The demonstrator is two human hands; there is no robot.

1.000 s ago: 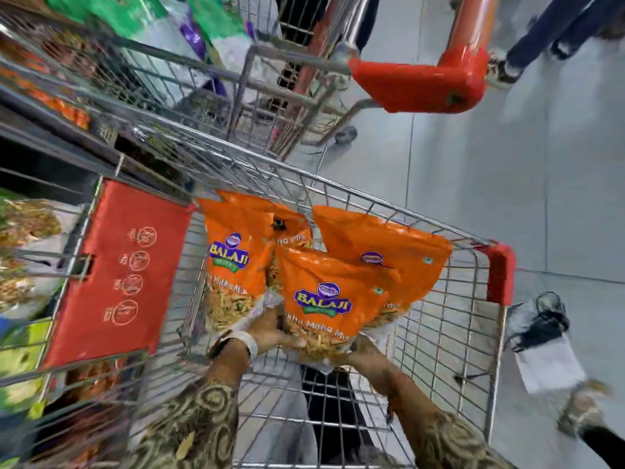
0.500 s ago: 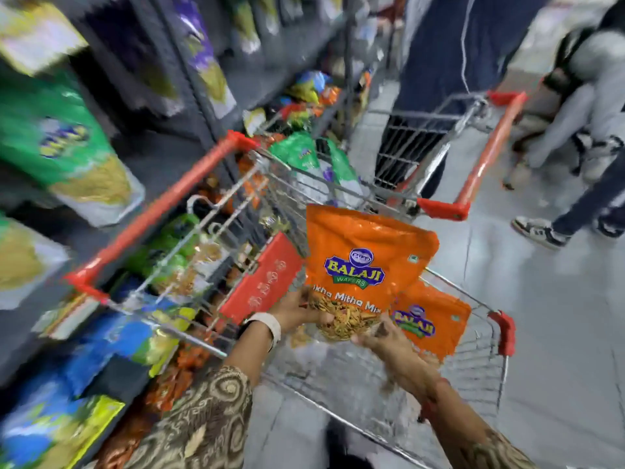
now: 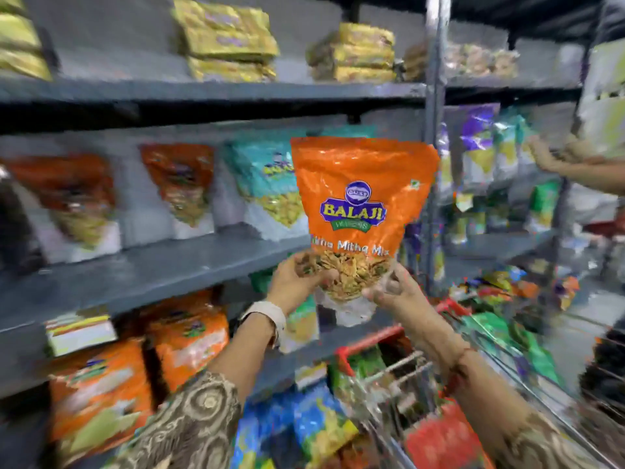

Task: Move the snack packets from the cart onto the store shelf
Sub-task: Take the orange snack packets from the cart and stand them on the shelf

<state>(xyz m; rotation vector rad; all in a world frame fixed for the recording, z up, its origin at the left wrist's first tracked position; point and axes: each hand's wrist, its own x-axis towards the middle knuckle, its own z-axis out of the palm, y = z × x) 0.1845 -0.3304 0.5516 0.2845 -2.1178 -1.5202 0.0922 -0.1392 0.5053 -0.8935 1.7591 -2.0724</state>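
Before the middle shelf, held upright in the air: one orange Balaji snack packet, label facing the camera, clear window at its foot showing the yellow mix. Left hand: fingers pinching the packet's lower left corner; pale wristband on that wrist. Right hand: fingers pinching the lower right corner and the white bottom edge. Packet clear of the shelf board, in front of its right end.

On the middle shelf, standing along the back: two orange packets toward the left, one teal packet partly behind the held one.

Upper shelf: stacks of gold packets.

Lower shelf, left end: orange packets, blurred.

Lower right: wire cart with red trim, holding green packets.

Right edge: another person's hand at the neighbouring shelving.
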